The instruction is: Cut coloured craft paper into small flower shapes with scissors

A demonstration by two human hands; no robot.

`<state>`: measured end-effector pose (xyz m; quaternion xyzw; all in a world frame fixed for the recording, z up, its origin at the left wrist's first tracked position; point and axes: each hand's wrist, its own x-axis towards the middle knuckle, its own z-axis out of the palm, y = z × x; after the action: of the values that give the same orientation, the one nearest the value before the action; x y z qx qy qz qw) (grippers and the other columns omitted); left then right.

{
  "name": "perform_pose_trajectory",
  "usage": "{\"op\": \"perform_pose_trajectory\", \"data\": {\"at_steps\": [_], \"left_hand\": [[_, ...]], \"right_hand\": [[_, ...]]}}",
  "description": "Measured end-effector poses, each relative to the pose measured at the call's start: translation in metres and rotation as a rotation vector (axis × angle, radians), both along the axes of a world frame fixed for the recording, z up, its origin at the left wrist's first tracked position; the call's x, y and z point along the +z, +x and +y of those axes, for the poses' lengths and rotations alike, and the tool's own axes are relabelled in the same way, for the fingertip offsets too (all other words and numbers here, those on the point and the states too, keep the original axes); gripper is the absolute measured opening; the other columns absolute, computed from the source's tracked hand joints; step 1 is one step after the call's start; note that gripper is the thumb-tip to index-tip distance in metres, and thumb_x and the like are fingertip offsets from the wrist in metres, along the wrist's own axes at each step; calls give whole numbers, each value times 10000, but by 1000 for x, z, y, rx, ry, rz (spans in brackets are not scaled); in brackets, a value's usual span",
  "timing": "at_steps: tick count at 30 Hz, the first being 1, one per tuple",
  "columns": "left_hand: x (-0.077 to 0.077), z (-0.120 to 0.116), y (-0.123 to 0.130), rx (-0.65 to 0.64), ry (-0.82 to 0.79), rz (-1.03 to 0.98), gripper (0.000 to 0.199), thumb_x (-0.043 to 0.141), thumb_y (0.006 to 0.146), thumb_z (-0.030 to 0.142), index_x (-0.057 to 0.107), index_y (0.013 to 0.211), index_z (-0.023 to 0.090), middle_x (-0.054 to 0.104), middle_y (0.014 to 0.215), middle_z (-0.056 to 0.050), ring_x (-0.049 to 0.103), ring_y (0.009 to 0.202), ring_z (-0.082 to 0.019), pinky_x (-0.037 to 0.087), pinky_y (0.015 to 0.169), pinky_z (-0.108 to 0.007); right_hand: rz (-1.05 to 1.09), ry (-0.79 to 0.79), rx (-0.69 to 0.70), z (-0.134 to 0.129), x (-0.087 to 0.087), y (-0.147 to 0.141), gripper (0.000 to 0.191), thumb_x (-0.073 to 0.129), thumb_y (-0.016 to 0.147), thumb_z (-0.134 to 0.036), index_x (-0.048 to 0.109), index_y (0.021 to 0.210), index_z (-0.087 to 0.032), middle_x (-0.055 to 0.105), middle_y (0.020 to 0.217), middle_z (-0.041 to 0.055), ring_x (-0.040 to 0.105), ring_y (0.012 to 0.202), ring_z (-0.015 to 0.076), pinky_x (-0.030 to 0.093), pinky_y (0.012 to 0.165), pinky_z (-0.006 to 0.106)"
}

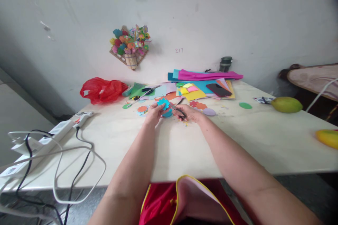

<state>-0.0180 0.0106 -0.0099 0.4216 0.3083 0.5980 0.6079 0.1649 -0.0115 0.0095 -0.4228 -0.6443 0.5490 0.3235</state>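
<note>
A blue scalloped paper flower [163, 104] is pinched in my left hand [155, 113] above the middle of the table. My right hand [188, 112] is closed around a pair of dark-handled scissors [180, 111], whose blades point left toward the flower's edge. Whether the blades touch the paper is too small to tell. Below the hands lie more blue paper and tiny scraps [186, 124]. Orange and red paper flowers [201, 106] and a lilac paper oval [209, 112] rest just right of my right hand. An orange flower [142, 108] lies left of my left hand.
Coloured sheets [195, 95] and a phone [218, 90] lie toward the wall. A red plastic bag [102, 90] and second scissors [148, 91] are back left. A power strip [39, 147] with cables occupies the left edge; a green mango [287, 105] and a yellow one [327, 138] sit right.
</note>
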Motion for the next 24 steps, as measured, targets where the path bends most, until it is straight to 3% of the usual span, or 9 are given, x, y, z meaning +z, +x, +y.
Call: {"op": "perform_pose_trajectory", "data": {"at_steps": [13,24], "left_hand": [[1,-1,-1,14,-2,3,248,834,575,211,676,744,122,708,740,-49,694,749,-194,568,840,-384],[0,0,-2,-6,9,3,263,847,555,226,667,723,132,705,722,-35,687,716,-175,584,813,-369]], "right_hand": [[-36,5,-13,-3,4,1,211,683,792,-292,536,699,-173,531,460,-40,443,357,63,241,307,158],[-23,-56,-74,-14,19,-4,171,635,795,-161,532,659,-161,485,407,-47,413,347,66,268,328,159]]}}
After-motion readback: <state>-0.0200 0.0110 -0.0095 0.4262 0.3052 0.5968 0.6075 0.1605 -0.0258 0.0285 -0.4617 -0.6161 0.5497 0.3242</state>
